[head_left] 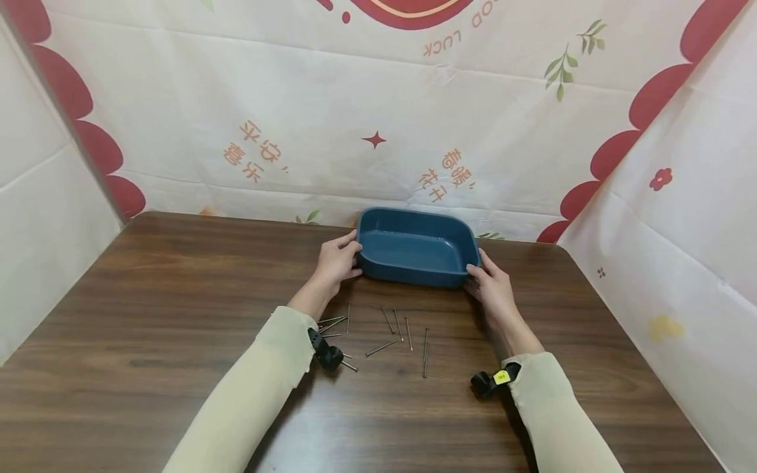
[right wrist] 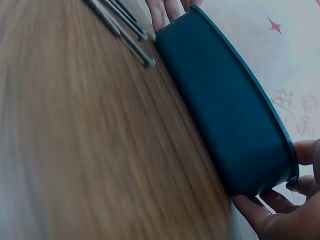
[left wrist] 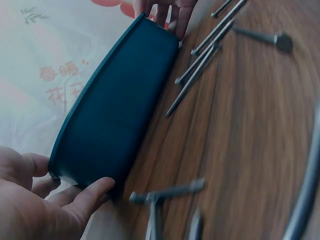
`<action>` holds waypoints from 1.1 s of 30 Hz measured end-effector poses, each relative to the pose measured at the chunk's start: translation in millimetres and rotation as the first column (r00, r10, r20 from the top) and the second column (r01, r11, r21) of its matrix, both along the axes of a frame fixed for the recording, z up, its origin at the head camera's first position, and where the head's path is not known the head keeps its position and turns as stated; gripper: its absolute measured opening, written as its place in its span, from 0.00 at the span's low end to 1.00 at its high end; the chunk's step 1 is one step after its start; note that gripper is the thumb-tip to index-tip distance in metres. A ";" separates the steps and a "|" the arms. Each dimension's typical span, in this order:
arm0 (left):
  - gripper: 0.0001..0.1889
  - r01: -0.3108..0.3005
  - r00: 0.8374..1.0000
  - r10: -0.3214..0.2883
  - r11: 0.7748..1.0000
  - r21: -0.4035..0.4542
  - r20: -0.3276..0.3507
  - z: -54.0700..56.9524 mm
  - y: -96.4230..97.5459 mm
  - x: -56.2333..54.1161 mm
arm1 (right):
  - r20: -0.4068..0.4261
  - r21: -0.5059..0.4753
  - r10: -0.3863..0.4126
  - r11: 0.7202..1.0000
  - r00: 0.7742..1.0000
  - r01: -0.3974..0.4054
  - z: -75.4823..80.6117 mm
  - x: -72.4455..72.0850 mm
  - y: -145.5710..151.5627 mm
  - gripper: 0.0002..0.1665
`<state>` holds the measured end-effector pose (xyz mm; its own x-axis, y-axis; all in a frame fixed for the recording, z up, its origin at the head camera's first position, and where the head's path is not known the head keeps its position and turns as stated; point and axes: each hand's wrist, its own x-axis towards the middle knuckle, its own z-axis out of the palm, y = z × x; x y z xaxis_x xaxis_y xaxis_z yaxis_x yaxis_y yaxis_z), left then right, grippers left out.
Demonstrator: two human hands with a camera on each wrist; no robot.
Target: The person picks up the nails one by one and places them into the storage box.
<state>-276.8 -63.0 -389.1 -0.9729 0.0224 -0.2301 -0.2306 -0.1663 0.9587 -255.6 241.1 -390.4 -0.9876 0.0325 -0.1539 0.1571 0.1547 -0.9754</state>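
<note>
A: Where is the blue tray (head_left: 408, 274) being held?
B: Near the bench's (head_left: 177, 315) far edge, beyond the nails (head_left: 426, 353); left hand (head_left: 336, 261) and right hand (head_left: 495, 290) fingers are gripping opposite ends.
A: Good practice?
B: Probably keeping both ends level.

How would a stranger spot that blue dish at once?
Look to the far edge of the brown wooden table, before the patterned white cloth. There a left hand and a right hand hold the blue dish at its two ends. Unlike the thin metal nails nearer the person, it is broad, hollow and round-cornered.
</note>
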 end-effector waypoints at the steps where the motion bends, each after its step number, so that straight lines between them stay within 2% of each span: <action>1: 0.27 -0.002 1.000 0.002 1.000 0.004 0.000 0.1 -4.0 0.3 | -0.003 -0.001 0.004 1.000 1.000 -0.004 -0.3 -1.1 -3.6 0.38; 11: 0.28 -0.026 1.000 0.026 1.000 -0.009 -0.001 0.5 -35.3 2.9 | -0.015 0.013 0.013 1.000 1.000 -0.012 -2.1 -10.3 -35.0 0.38; 21: 0.27 -0.045 0.999 0.045 0.998 -0.050 -0.006 -0.4 -61.8 6.1 | -0.025 0.039 0.044 0.998 0.999 -0.043 -3.2 -12.3 -58.3 0.39; 28: 0.28 -0.038 0.999 0.039 0.997 -0.068 0.012 -3.1 -77.6 9.8 | -0.043 0.031 0.097 0.995 0.994 -0.096 -5.9 -13.1 -67.5 0.39; 33: 0.28 -0.019 1.000 0.020 0.997 -0.079 0.015 -2.7 -84.6 13.9 | -0.043 0.021 0.108 0.994 0.993 -0.107 -5.2 -11.6 -71.6 0.39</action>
<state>-262.9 -147.7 -391.7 -0.9692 -0.0153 -0.2460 -0.2435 -0.0946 0.9653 -267.2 169.5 -395.5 -0.9913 -0.0720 -0.1105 0.0955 0.1863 -0.9778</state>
